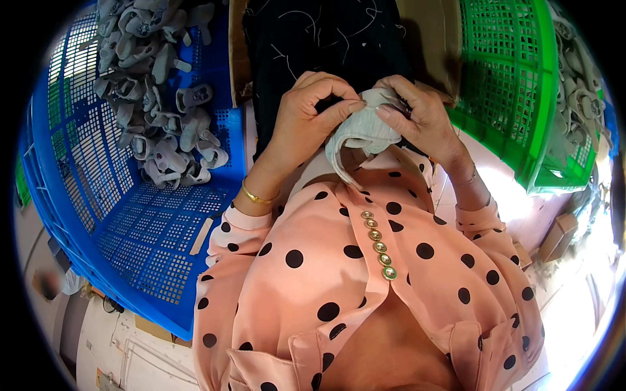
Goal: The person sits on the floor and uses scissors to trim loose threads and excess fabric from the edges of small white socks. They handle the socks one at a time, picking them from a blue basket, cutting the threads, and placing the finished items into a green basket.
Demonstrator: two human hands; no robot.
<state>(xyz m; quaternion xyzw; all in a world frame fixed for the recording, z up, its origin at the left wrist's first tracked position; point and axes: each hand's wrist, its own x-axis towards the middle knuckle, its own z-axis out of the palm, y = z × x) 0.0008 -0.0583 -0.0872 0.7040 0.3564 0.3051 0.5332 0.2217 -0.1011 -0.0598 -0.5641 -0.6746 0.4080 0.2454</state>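
**Grey fabric piece under hand inspection**

Over the lap, above a black cloth (pixel 326 39), the left hand (pixel 306 120) and right hand (pixel 417 117) are both pinching a small grey fabric piece (pixel 362 130), fingers closed on its upper edge. Judged advisable: keeping the grip close to the edge and the fabric taut while working along it. At the person's left, a blue crate (pixel 130 228) is holding a heap of similar grey pieces (pixel 156 98). At the right, a green crate (pixel 515 85) is showing no contents, though more grey pieces (pixel 580 91) are lying beyond it.
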